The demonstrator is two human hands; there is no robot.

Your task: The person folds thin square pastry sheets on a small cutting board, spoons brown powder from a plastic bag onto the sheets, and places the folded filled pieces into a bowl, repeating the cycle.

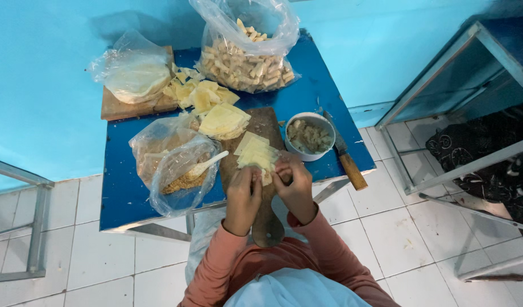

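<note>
Plainly a good share of the rolling is done: a large clear bag (247,59) at the far edge of the table (125,199) is packed with finished rolls, its mouth open. Both hands work together at the near end of a wooden board (261,128). The left hand (243,193) and right hand (294,185) are curled in towards each other, fingertips pinching a small pale wrapper (266,173) between them, apparently mid-fold; the hands hide how far it is closed. Just beyond their fingers lies a short stack of square sheets (254,150), and a thicker stack (223,120) sits farther up the board, with loose sheets (199,94) scattered behind. So plenty of wrappers are left. A white bowl (310,136) of filling, still fairly full, stands just right of the board, and a knife (347,156) with a wooden handle lies beside it. To the left, a plastic bag (173,165) holds crumbs and a white spoon (206,165); another bag of round sheets (136,77) rests on a second board at the far left corner.

The table is small, blue-topped and metal-legged, pushed against a turquoise wall. The floor is white tile, with metal frames at either side.
</note>
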